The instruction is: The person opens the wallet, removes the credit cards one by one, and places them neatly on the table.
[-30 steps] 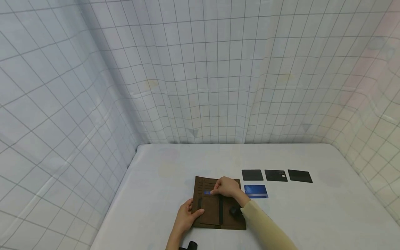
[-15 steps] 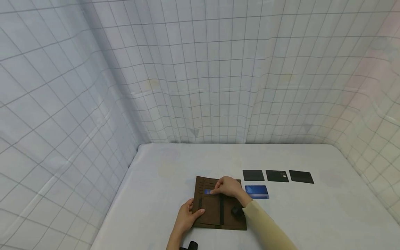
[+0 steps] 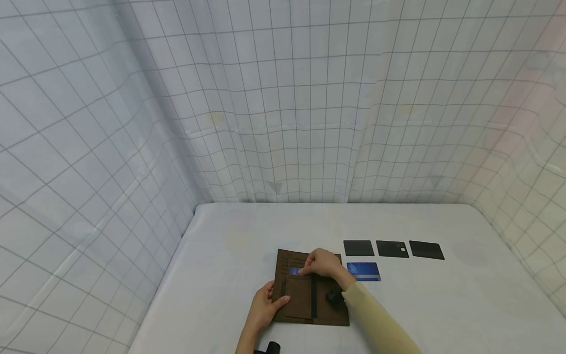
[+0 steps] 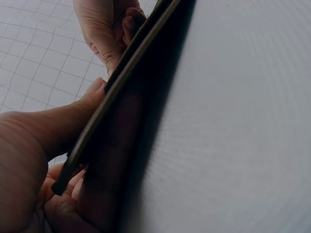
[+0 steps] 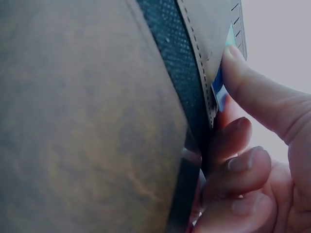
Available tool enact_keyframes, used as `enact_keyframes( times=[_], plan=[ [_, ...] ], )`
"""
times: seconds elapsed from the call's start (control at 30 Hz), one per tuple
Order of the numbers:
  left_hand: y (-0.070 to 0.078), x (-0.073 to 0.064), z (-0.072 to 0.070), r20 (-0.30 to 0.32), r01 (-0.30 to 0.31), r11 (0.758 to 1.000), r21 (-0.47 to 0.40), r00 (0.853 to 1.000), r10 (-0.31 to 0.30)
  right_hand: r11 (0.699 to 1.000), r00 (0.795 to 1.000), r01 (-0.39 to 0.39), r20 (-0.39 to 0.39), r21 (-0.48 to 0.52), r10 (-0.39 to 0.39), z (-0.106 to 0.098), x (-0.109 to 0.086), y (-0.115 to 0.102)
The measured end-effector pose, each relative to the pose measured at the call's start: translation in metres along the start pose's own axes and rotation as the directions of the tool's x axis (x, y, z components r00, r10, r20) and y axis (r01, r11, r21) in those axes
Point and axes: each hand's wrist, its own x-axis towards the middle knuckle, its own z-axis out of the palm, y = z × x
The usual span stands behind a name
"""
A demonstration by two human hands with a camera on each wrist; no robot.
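Note:
A brown wallet (image 3: 298,297) lies unfolded on the white table, with card slots and a black band. My left hand (image 3: 262,306) grips its lower left edge, thumb on top and fingers beneath; the left wrist view shows the wallet's edge (image 4: 121,77) raised between them. Part of a blue card (image 3: 295,271) shows above a pocket of the wallet. My right hand (image 3: 322,263) pinches this card between thumb and forefinger, as the right wrist view shows at the card's blue edge (image 5: 218,90). The pocket hides the rest of the card.
Right of the wallet, a second blue card (image 3: 363,271) lies on the table (image 3: 221,275). Behind it are a dark card (image 3: 358,248), another with a chip (image 3: 392,249) and a third dark card (image 3: 426,250). A white gridded curtain (image 3: 283,123) surrounds the table.
A little more of the blue card shows above the pocket than one second ago. My right fingers have shifted slightly to the right. The left hand keeps its grip on the wallet.

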Motion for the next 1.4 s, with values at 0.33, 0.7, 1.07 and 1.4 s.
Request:
enact_keyframes(
  times=[0.33,0.7,1.07,1.4],
  plan=[
    [-0.001,0.0,0.0,-0.014,0.006,1.0,0.03,1.0,-0.005,1.0,0.999,0.001,-0.048,-0.003,-0.001,0.003,-0.003,0.0],
    [0.014,-0.003,0.0,0.012,-0.006,1.0,-0.022,1.0,0.006,0.999,0.999,-0.044,-0.02,0.023,0.044,0.001,-0.003,-0.003],
    [0.002,-0.001,0.0,0.004,-0.003,1.0,-0.016,1.0,0.003,1.0,1.0,-0.026,-0.007,-0.001,0.026,0.001,-0.002,-0.001],
    [0.004,-0.001,0.0,0.003,0.001,1.0,0.004,1.0,-0.001,0.999,0.999,-0.02,-0.036,0.038,0.021,0.002,-0.002,0.0]
  ],
)
